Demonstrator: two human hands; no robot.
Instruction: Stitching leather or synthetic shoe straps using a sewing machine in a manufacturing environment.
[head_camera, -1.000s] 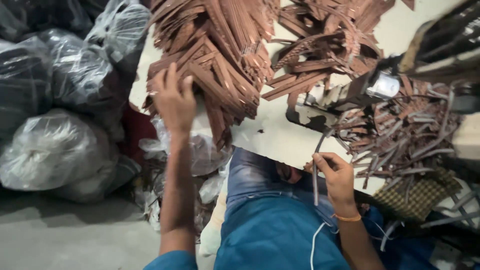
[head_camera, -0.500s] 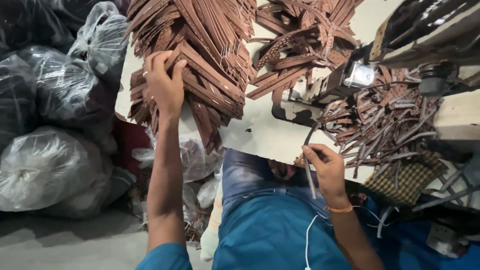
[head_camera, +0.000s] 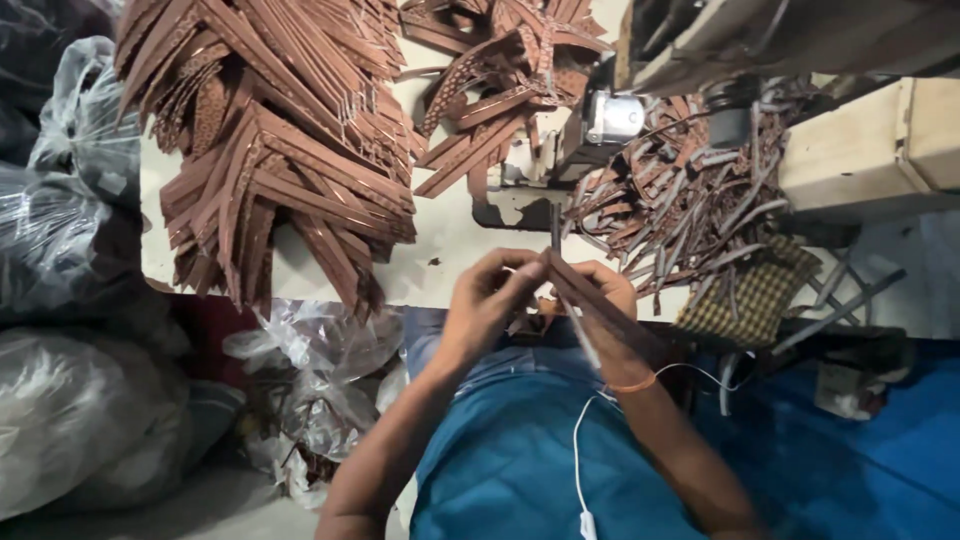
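Both my hands meet over the table's near edge, holding thin brown strips. My left hand (head_camera: 487, 298) pinches a dark brown strip (head_camera: 605, 305) that slants down to the right. My right hand (head_camera: 600, 300) grips the same strip and a thin upright piece (head_camera: 555, 228). A big fan of brown strips (head_camera: 275, 150) lies on the pale table (head_camera: 440, 230) to the left of my hands. A second pile of brown strips (head_camera: 500, 70) lies at the far middle.
A sewing machine (head_camera: 610, 115) stands ahead, with a tangle of stitched strips (head_camera: 680, 210) at its right and a checked cloth (head_camera: 748, 292) beside them. Clear plastic bags (head_camera: 70, 200) are stacked at the left and below the table edge (head_camera: 320, 350). A white cable (head_camera: 580, 450) hangs over my blue clothing.
My left hand left the large strip pile and came back to the middle with a strip. It now meets my right hand, which rose slightly. The camera view shifted toward the table.
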